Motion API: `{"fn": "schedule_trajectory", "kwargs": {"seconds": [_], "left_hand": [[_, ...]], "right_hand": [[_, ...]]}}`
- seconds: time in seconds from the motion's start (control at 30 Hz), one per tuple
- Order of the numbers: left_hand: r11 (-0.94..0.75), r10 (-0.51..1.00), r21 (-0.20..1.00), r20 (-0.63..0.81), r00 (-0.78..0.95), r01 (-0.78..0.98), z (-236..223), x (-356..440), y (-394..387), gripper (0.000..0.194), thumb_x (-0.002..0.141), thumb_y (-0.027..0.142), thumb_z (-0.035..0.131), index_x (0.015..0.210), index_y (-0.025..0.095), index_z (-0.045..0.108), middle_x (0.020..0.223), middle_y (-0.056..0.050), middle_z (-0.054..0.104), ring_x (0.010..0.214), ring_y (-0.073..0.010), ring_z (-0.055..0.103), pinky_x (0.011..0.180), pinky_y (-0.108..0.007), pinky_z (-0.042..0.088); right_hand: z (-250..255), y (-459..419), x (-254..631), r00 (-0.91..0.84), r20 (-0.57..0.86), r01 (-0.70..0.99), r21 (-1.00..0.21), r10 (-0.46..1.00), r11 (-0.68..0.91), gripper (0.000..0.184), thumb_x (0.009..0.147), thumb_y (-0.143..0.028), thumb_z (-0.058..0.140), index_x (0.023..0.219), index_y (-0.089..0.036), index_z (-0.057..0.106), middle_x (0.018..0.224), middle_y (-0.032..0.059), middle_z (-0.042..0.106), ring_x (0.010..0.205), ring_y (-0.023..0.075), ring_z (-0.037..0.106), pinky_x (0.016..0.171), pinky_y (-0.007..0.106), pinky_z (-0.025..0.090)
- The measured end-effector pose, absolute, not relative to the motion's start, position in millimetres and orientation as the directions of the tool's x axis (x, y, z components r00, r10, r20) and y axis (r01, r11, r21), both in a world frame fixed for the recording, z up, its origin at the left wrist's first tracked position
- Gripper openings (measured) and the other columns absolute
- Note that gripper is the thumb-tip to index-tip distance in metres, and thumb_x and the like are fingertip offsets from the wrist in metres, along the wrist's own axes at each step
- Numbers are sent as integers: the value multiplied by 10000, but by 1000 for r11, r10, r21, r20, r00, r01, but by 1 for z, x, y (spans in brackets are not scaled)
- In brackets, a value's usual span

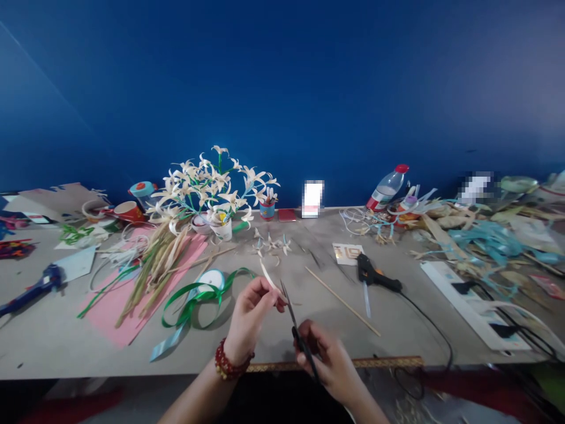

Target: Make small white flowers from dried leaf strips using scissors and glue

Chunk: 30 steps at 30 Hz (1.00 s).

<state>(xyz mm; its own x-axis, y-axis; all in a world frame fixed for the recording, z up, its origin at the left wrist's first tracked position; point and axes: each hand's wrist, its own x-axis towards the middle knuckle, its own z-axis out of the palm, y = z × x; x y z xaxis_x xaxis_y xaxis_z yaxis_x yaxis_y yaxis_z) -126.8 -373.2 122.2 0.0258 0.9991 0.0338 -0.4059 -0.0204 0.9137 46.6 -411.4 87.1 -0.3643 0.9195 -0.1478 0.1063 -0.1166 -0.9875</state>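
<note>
Closest to me, a red bead bracelet (230,360) sits on my left wrist, and a long gold strip (388,361) lies along the near edge of the table (110,360). My right hand (324,353) is curled around the handles of the black scissors (296,331), and the blades point up and a bit to the left. My left hand (251,315) is pinching a thin white strip (268,274) with the fingertips, over the middle of the table. The blades are right by those fingers, but I can't tell if they touch the strip. To my left, a curly green ribbon (189,307) lies beside a white ribbon roll (212,280), and dry stalks (152,271) rest on pink paper (110,321). Further left is a blue glue gun (46,282). To my right there is a thin stick (342,301), then a black glue gun (375,275), and then a white power strip (463,312). A bit past my left hand lie some little white flowers (270,242). Behind them to the left, a big bunch of white flowers (207,184) stands up tall. A bottle (387,189) with a red cap leans at the back right, near the blue wall (282,88).
</note>
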Motion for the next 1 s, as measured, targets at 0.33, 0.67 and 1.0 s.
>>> {"fn": "schedule_trajectory", "kwargs": {"seconds": [0.33, 0.67, 1.0], "left_hand": [[-25, 998, 925, 46, 46, -380, 124, -126, -371, 161, 860, 264, 657, 752, 158, 604, 686, -11, 644, 616, -122, 578, 645, -250, 473], [-43, 989, 968, 76, 125, -246, 130, -126, -370, 168, 903, 273, 602, 789, 151, 616, 737, -35, 668, 638, -124, 572, 654, -248, 471], [-230, 958, 954, 187, 220, 191, 141, -131, -376, 274, 955, 259, 480, 741, 158, 618, 705, -34, 624, 685, -153, 578, 668, -249, 441]], "right_hand": [[82, -411, 49, -317, -127, 171, -982, 940, -75, 306, 737, -441, 666, 713, -218, 458, 627, -31, 483, 578, 128, 399, 540, 236, 339], [65, -417, 58, -279, -158, 78, -987, 947, -142, 410, 759, -568, 644, 723, -225, 422, 572, -51, 439, 507, 121, 428, 504, 237, 362], [78, -409, 66, -415, -153, 16, -987, 897, -161, 553, 682, -712, 674, 704, -200, 463, 592, -46, 432, 532, 105, 386, 495, 223, 292]]}}
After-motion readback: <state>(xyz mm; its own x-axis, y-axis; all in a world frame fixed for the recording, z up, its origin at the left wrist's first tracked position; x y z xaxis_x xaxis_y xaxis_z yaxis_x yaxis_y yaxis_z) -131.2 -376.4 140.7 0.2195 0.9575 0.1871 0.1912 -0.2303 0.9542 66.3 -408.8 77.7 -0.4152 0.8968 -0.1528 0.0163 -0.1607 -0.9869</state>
